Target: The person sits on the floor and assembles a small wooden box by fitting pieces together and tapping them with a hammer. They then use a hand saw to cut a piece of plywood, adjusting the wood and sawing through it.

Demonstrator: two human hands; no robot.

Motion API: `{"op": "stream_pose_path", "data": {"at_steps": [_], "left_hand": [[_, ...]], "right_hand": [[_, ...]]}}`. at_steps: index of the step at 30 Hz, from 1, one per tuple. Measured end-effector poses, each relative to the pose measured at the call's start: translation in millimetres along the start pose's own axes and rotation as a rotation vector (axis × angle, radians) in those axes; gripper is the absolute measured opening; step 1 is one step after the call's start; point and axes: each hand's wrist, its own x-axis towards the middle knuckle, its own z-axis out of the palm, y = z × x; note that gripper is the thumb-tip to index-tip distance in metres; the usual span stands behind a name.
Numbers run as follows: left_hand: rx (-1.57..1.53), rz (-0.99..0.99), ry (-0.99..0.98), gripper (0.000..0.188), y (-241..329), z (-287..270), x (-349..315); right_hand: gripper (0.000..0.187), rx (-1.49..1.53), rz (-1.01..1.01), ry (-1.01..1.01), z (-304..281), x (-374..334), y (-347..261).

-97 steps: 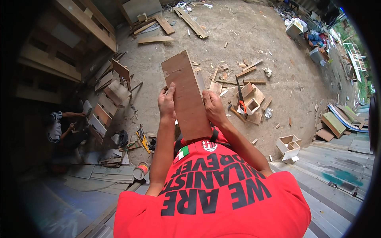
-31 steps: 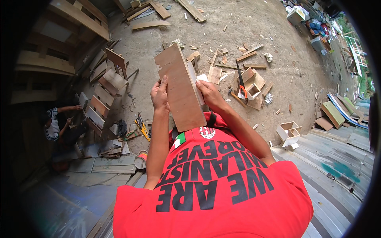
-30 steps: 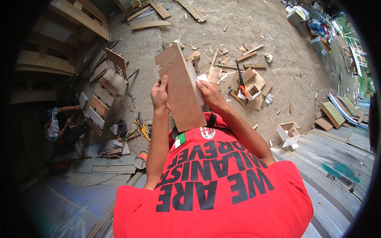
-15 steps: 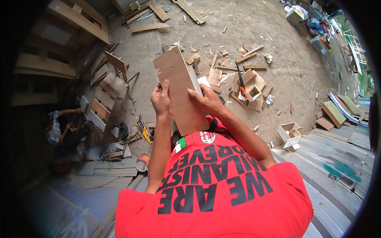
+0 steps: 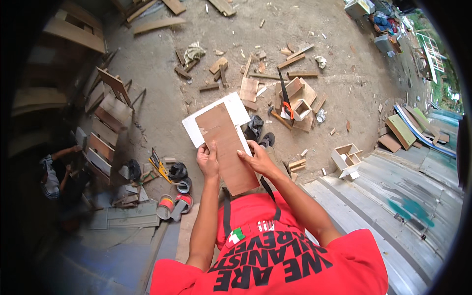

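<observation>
Board [image 5: 228, 152] lies between left hand [image 5: 208, 160] and right hand [image 5: 257, 158], each pinching one long edge, thumb uppermost.

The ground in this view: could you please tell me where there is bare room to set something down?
The ground looks bare between the tilted panels, long plank and white panel. Another open stretch, with a few chips, lies between the saw and the green panel, above the compartment box. It is crowded around the saw, hammer and offcuts.
</observation>
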Motion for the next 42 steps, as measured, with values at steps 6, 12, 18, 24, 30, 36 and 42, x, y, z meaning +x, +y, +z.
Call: {"op": "stream_pose_path", "data": {"at_steps": [6, 12, 18, 24, 30, 36, 42], "left_hand": [[-0.055, -0.577, -0.095, 0.040, -145, -50, 52], [0.136, -0.504, -0.034, 0.036, -301, -51, 128], [0.193, -0.381, -0.002, 0.035, -376, 0, 267], [0.365, -0.382, 0.000, 0.041, -396, 40, 326], [0.609, -0.334, -0.048, 0.046, -402, 34, 331], [0.961, 0.020, 0.128, 0.069, -421, 29, 331], [1.241, 0.328, 0.306, 0.078, -410, 70, 316]], "right_hand": [[0.055, -0.205, 0.118, 0.035, -18, 54, 145], [0.058, -0.177, 0.088, 0.045, -42, 172, 305], [0.063, -0.370, -0.070, 0.147, -75, 330, 356], [0.057, -0.450, -0.066, 0.168, -100, 399, 386], [0.053, -0.322, -0.030, 0.183, -93, 395, 391], [0.055, -0.280, -0.044, 0.160, -97, 404, 394], [0.057, -0.272, -0.048, 0.206, -93, 408, 394]]}}
